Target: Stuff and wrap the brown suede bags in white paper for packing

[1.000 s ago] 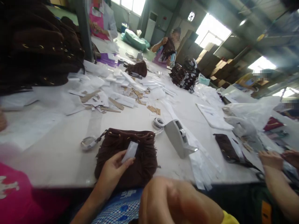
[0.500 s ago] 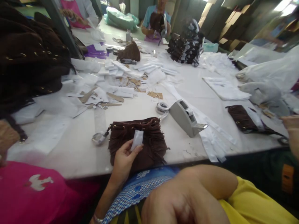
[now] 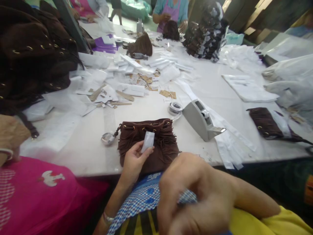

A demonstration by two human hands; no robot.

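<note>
My left hand [image 3: 133, 161] pinches a small white slip [image 3: 148, 142] over a brown fringed drawstring pouch [image 3: 149, 142] that lies at the near table edge. A metal clasp [image 3: 107, 138] on the pouch's cord rests to its left. My right hand [image 3: 195, 199] is close to the camera, blurred, with the fingers curled; whether anything is in them I cannot make out. A grey tape dispenser [image 3: 201, 120] stands just right of the pouch, and a tape roll [image 3: 175, 108] lies behind it.
White paper strips [image 3: 227, 143] trail off the near right edge. Paper and card scraps [image 3: 127, 85] litter the middle. Brown bags [image 3: 31, 55] pile at far left, another pouch [image 3: 266, 125] lies right. A person in pink [image 3: 36, 195] sits left; others work across the table [image 3: 212, 91].
The view has tilted down and the table has slid up the frame. My right hand rose and came further into view with its fingers curled. My left hand still holds the slip on the pouch.
</note>
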